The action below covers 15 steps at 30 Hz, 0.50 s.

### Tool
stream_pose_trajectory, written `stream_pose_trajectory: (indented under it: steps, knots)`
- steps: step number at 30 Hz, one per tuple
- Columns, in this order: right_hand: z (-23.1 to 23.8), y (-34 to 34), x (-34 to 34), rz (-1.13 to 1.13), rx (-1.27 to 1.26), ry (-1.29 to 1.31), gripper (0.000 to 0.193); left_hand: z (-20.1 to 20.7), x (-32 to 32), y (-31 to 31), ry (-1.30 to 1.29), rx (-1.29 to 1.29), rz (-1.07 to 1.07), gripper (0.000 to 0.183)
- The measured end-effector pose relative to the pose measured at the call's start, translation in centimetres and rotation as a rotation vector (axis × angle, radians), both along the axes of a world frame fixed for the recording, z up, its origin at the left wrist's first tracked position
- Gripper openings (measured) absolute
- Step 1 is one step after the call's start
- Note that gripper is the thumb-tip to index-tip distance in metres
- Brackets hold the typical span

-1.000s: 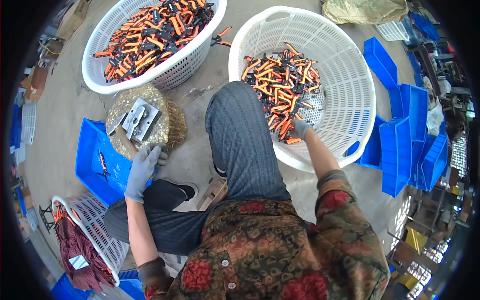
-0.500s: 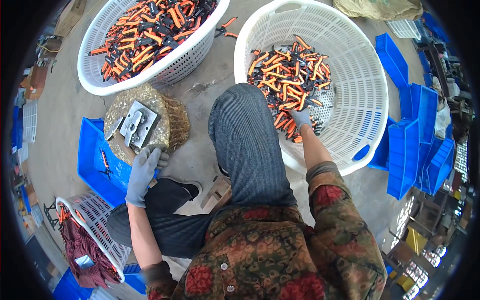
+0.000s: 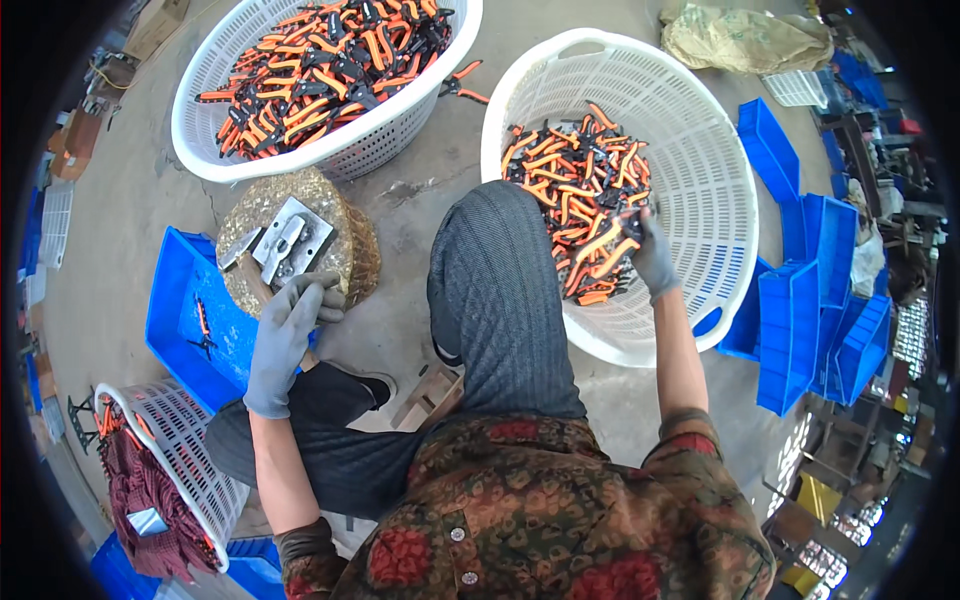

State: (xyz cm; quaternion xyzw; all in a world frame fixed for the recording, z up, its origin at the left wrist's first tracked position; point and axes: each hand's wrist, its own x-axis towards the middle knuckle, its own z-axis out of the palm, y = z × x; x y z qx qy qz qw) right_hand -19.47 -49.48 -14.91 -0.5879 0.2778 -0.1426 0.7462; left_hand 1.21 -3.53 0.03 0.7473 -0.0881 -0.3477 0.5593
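My right hand point(image 3: 654, 258), in a grey glove, is closed on a pair of pliers point(image 3: 606, 248) with orange-and-black handles. It holds them at the right edge of a pile of similar pliers point(image 3: 560, 175) inside a white plastic basket point(image 3: 705, 170). My left hand point(image 3: 283, 345), also gloved, lies with bent fingers over the wooden handle of a hammer point(image 3: 254, 278); the palm side of the grip is hidden. The hammer's head rests on a round wooden stump point(image 3: 355, 250), beside a steel plate point(image 3: 312, 232) with a metal fixture on it.
Another white basket point(image 3: 395, 130), heaped with pliers, stands at the far left. One pair of pliers point(image 3: 204, 325) lies in a blue tray point(image 3: 172, 290) left of the stump. Blue bins point(image 3: 790, 330) stand at right. A tilted basket point(image 3: 190, 440) with dark red cloth point(image 3: 145, 490) is at lower left.
My right hand has drawn back and to the right from the pile, with a pair of pliers now showing in it. My left hand stays at the hammer handle. The whole view has shifted slightly.
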Motion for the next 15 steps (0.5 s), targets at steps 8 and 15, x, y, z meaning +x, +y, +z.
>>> stream_pose_trajectory:
  steps: [8, 15]
  knots:
    - [18.5, 13.1, 8.8, 0.270, -0.069, -0.177, 0.049, 3.4, -3.8, -2.5, -0.004, -0.136, -0.307, 0.043]
    - [19.6, 23.7, 13.6, 0.612, -0.046, -0.199, 0.052, 3.8, -5.3, -0.4, 0.272, -0.338, -0.384, 0.039]
